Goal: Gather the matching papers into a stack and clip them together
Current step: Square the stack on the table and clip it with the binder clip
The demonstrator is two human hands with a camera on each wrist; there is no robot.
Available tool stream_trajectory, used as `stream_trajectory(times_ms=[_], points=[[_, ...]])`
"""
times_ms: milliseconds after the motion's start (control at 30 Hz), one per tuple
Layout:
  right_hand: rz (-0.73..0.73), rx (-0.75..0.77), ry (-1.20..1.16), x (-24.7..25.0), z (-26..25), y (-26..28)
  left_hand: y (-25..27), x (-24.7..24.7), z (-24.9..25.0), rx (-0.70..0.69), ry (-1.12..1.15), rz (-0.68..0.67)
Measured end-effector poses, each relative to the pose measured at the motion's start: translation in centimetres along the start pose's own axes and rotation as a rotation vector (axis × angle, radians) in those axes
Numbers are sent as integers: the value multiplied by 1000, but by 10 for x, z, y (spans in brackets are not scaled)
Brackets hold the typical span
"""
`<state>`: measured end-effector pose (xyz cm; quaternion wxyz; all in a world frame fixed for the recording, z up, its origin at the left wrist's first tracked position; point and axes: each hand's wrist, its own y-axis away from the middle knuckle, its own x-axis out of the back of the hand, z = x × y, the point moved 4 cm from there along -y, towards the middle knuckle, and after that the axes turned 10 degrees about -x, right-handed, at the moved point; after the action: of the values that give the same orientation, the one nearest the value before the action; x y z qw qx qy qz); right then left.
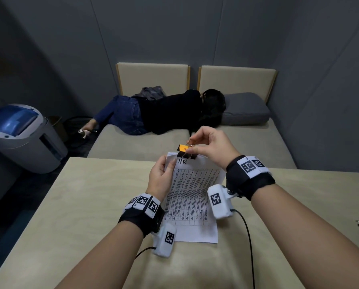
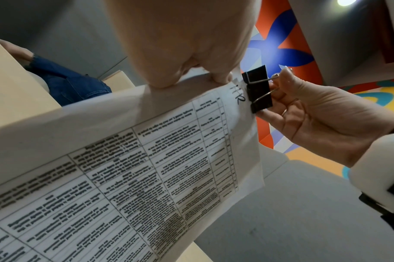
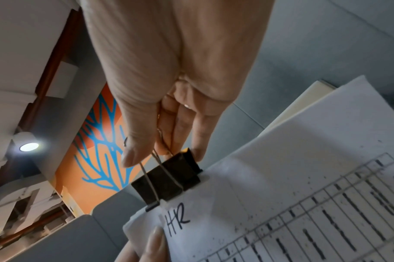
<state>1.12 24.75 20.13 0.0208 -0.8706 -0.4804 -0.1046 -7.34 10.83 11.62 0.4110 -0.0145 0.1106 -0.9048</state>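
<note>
Both hands work at the far edge of the pale wooden table: the left hand pinches the top corner of a white stack of printed table sheets marked "HR", raised off the table. The right hand squeezes the wire handles of a black binder clip on the stack's top edge; its orange label seems illegible.

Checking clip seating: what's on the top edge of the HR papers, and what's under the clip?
A black binder clip sits on the top edge of the papers, its wire handles pinched by the right hand; the left hand holds the corner. The paper edge inside the clip is hidden.
</note>
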Motion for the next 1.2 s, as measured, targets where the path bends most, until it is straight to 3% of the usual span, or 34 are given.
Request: stream_trajectory(times_ms=[567,733,833,1000,1200], points=[[-121,-66,115,4,3,-5,4,0,1,-33,6,-1],[-65,-78,188,5,6,-3,4,0,3,-11,41,15],[-73,-126,321,9,12,2,2,2,2,17,70,13],[-87,-258,837,32,35,8,-2,9,2,37,76,40],[-214,-348,748,50,59,24,0,15,0,58,93,14]])
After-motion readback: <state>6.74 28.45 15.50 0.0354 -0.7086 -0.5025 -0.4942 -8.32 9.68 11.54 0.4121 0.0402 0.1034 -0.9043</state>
